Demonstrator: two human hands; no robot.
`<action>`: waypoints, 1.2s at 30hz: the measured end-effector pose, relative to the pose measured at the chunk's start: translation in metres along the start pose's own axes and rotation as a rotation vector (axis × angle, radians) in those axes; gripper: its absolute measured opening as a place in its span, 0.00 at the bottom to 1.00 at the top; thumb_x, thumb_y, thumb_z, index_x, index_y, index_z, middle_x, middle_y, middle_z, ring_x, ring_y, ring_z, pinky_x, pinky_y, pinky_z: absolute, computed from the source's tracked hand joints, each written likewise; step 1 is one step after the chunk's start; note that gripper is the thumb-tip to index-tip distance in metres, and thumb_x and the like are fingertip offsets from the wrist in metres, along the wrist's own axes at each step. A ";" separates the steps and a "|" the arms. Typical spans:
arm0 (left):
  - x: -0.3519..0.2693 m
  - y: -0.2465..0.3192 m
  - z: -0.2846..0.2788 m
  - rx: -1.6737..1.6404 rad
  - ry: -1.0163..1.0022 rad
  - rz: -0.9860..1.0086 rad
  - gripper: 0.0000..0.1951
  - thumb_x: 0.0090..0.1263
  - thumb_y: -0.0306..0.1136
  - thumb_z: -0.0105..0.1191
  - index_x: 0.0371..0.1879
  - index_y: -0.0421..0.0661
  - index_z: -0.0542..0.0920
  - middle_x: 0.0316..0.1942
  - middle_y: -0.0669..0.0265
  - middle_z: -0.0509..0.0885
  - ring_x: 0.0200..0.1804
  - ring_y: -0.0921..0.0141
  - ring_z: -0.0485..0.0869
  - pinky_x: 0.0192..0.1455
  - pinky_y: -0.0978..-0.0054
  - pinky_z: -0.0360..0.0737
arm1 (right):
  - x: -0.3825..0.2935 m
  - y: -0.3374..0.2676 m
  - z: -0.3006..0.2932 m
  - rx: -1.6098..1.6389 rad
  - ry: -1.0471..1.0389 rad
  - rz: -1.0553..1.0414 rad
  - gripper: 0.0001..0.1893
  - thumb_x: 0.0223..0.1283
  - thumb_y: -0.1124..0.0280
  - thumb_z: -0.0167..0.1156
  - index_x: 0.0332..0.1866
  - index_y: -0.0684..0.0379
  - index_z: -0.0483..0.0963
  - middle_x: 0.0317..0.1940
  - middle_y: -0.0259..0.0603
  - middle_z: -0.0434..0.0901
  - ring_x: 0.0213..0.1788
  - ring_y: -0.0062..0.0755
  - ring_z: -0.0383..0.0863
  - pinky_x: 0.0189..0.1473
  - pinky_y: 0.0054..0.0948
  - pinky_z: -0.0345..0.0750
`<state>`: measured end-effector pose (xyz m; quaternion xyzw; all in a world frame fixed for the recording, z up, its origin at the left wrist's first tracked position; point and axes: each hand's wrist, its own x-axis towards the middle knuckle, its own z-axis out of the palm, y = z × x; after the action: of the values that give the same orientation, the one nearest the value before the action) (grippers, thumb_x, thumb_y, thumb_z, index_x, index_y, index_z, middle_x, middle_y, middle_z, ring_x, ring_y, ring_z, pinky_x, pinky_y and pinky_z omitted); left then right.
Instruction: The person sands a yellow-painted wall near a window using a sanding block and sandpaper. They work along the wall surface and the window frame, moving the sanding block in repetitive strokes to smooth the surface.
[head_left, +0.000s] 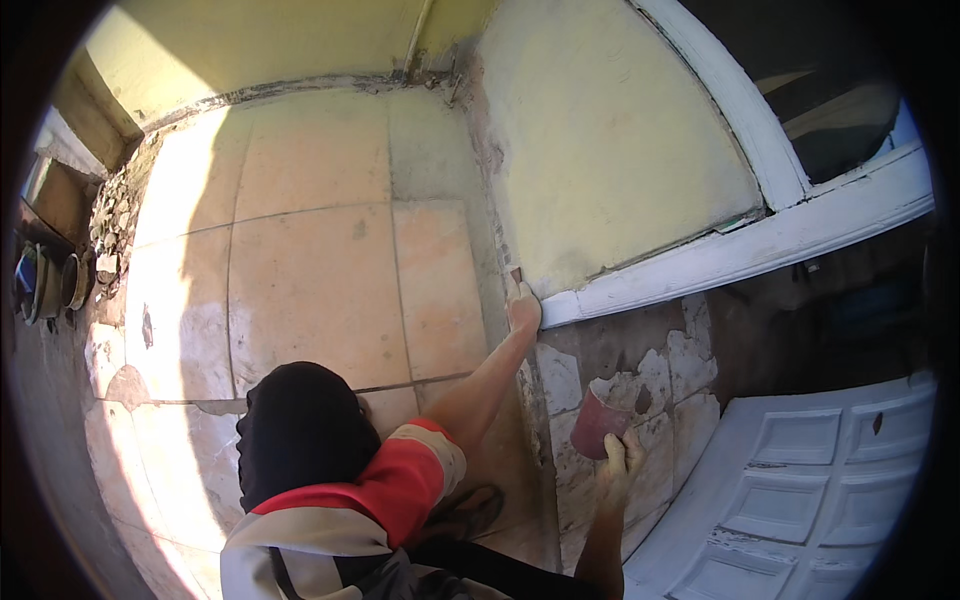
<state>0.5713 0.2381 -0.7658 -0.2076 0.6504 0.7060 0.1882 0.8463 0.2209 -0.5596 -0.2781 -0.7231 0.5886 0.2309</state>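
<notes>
My left hand (523, 306) is at the foot of the yellow wall (622, 150), beside the near end of the white wooden frame (637, 289). A small reddish-brown piece (515, 275) sticks out from its fingers; its kind is unclear. Lower right, my right hand (624, 456) grips the lower edge of a dull-red curved object (600, 424), either a cup or a curled sheet. This object is over the worn tiles, apart from the frame. My left arm has a red and cream sleeve (431, 457). A sandal (480, 510) shows between the arms.
A black head covering (311, 435) fills part of the lower left. Large beige tiles (315, 292) cover the floor, sunlit at the left. A white panelled door (795, 495) is at lower right. Rubble (112, 225) and buckets (71, 281) lie far left. A thin pipe (417, 41) runs down the back wall.
</notes>
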 end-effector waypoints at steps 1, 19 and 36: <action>-0.012 0.012 0.000 -0.032 -0.076 0.035 0.29 0.83 0.41 0.42 0.76 0.34 0.66 0.71 0.40 0.74 0.76 0.49 0.69 0.79 0.62 0.61 | -0.002 -0.002 0.001 -0.002 0.000 0.005 0.09 0.69 0.75 0.58 0.47 0.68 0.82 0.40 0.31 0.82 0.43 0.18 0.75 0.49 0.24 0.73; -0.116 0.144 0.008 -0.255 -0.202 0.596 0.30 0.83 0.33 0.41 0.82 0.36 0.57 0.80 0.41 0.63 0.83 0.49 0.59 0.84 0.63 0.53 | -0.022 0.006 0.005 0.016 -0.052 0.083 0.10 0.71 0.78 0.54 0.49 0.68 0.81 0.43 0.33 0.84 0.44 0.20 0.78 0.50 0.24 0.77; -0.008 0.052 0.018 -0.053 -0.095 -0.049 0.31 0.85 0.45 0.37 0.82 0.44 0.61 0.78 0.45 0.68 0.79 0.50 0.67 0.79 0.60 0.63 | -0.018 0.024 -0.012 0.019 0.009 0.029 0.09 0.71 0.77 0.56 0.49 0.67 0.81 0.42 0.33 0.84 0.43 0.19 0.78 0.50 0.25 0.76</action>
<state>0.5498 0.2517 -0.7165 -0.1947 0.6167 0.7270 0.2306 0.8707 0.2217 -0.5809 -0.2889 -0.7122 0.5976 0.2285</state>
